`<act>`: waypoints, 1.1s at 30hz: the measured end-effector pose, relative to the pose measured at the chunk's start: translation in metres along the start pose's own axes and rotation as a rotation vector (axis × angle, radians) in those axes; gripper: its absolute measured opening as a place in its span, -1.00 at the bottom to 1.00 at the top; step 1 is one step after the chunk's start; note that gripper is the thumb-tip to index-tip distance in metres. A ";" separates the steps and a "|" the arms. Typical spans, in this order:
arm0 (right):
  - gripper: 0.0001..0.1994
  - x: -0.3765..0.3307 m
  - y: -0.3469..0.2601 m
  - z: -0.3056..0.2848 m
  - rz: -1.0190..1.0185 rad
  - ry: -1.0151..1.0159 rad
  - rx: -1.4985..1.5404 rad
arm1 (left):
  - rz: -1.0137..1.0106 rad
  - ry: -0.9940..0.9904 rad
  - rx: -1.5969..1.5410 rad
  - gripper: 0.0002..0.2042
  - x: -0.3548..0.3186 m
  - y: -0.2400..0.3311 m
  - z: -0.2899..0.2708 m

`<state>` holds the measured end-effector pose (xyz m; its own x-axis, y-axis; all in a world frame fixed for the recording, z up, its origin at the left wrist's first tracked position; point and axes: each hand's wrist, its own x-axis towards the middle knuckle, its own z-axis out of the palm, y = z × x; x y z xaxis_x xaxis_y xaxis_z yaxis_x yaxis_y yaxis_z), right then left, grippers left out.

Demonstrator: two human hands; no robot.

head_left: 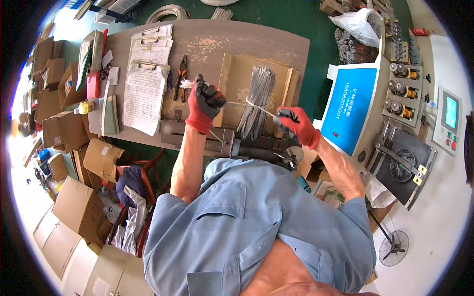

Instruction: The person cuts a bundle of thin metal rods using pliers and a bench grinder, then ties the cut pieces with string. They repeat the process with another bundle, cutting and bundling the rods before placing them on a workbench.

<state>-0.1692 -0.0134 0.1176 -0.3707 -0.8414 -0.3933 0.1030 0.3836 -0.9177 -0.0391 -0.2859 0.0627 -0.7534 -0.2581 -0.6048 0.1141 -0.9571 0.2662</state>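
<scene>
A bundle of thin grey metal wires (261,84) lies lengthwise between two wooden strips on the table. A pale cord (254,104) loops round its middle, and its two ends stretch out to either side. My left hand (206,102), in a red and black glove, is closed in a fist on the left end of the cord. To the right of the bundle, my right hand (297,127), gloved alike, grips the other end. The cord looks taut between my hands. Below the bundle is a dark metal vise-like fixture (224,143).
Pliers (182,66) and clipboards with paper sheets (146,93) lie to the left on the table (197,34). A blue and white machine (353,108) with a control panel (448,118) stands at right. Cardboard boxes (74,202) and a red chair (148,167) are at lower left.
</scene>
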 end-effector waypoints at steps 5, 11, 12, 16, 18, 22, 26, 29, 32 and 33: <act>-0.78 -0.009 0.001 -0.037 -0.131 -0.170 -0.312 | -0.074 0.304 -0.056 -0.50 0.020 0.019 -0.059; -0.68 0.041 0.031 -0.022 -0.058 -0.019 -0.581 | 0.014 0.146 -0.025 -0.55 0.072 0.016 -0.095; -0.66 0.053 0.041 -0.017 0.012 0.025 -0.634 | 0.043 0.143 0.022 -0.56 0.077 0.016 -0.085; -0.61 0.088 0.056 0.007 0.253 0.149 -0.808 | 0.065 0.288 0.051 -0.60 0.084 0.016 -0.045; -0.59 0.095 0.056 0.018 0.365 0.136 -0.839 | 0.037 0.268 -0.007 -0.61 0.082 0.017 -0.042; -0.56 0.107 0.057 0.029 0.515 0.178 -0.759 | 0.050 0.204 0.084 -0.71 0.077 0.023 -0.043; -0.54 0.112 0.078 0.031 0.494 0.224 -0.718 | 0.549 0.561 1.278 -0.76 0.062 0.045 -0.049; -0.53 0.108 0.084 0.038 0.499 0.337 -0.662 | 0.913 0.714 1.779 -0.73 0.020 0.038 -0.013; -0.54 0.110 0.091 0.041 0.467 0.359 -0.612 | 0.578 0.304 1.951 -0.61 0.004 -0.012 -0.003; -0.54 0.109 0.090 0.041 0.463 0.321 -0.626 | 0.241 0.175 1.908 -0.58 0.006 -0.035 -0.003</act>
<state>-0.1619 -0.0860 -0.0103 -0.6714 -0.4345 -0.6003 -0.1868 0.8831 -0.4303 -0.0459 -0.2547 0.0474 -0.7551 -0.4670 -0.4602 -0.6509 0.4494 0.6119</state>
